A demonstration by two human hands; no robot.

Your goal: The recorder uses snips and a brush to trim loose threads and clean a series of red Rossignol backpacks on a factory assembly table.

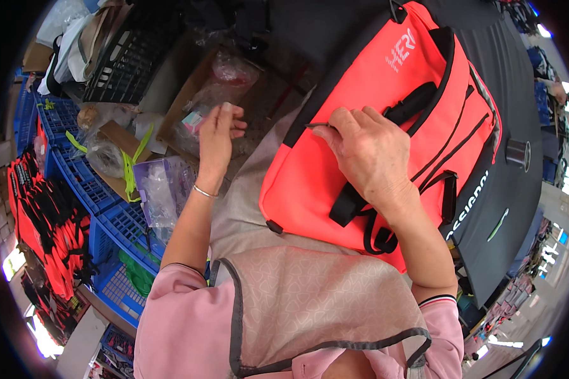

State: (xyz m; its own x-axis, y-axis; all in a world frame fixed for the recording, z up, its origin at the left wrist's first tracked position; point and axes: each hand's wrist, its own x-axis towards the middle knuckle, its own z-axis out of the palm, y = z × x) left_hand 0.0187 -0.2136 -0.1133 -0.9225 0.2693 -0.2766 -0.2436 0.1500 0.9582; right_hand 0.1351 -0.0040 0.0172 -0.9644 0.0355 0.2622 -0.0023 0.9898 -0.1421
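In the head view, my right hand (368,155) rests on the smooth coral-red woven nylon bag (335,183) lying at one o'clock from my apron. Its grip is pinched nearly shut, thumb and forefinger holding a thin dark metal zipper pull (317,125) at the bag's black-trimmed edge. Padded black webbing straps (349,203) cross the bag below my wrist. My left hand (218,132), at eleven o'clock, is raised clear of the bag, fingers loosely bunched; I cannot tell whether it holds anything. Beyond it lie crinkled clear plastic bags (164,189) over ribbed blue plastic crates (76,174).
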